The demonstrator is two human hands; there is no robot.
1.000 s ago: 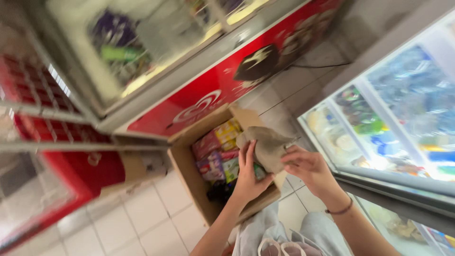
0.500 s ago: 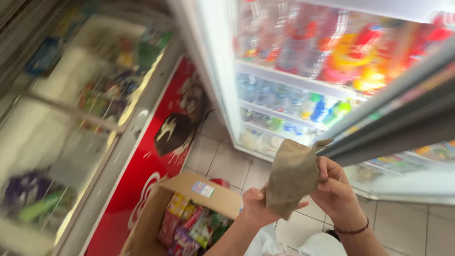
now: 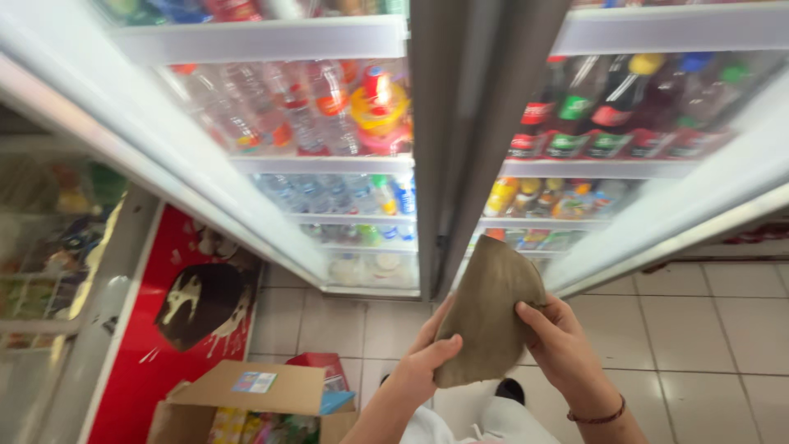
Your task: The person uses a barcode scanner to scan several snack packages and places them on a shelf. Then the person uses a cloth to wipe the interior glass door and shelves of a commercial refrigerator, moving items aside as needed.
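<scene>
Both forearms rise from the near edge, and the two hands meet over a piece of brown paper (image 3: 488, 311) held up in front of the drinks fridge (image 3: 329, 164). The left hand (image 3: 419, 368) grips the paper's lower left edge, thumb laid across its near face and fingers behind it. The right hand (image 3: 561, 345), with a thin bracelet (image 3: 598, 418) at the wrist, pinches the right edge with curled fingers. The paper stands nearly upright, its rounded top just below the fridge's dark centre post (image 3: 460, 148). Compared with half a second ago, the view has swung up: shelves of bottles now fill the far half, and the open cardboard box (image 3: 255, 395) of packets sits lower, at the near left beside the red freezer (image 3: 164, 329). The hands' hold on the paper is unchanged.
</scene>
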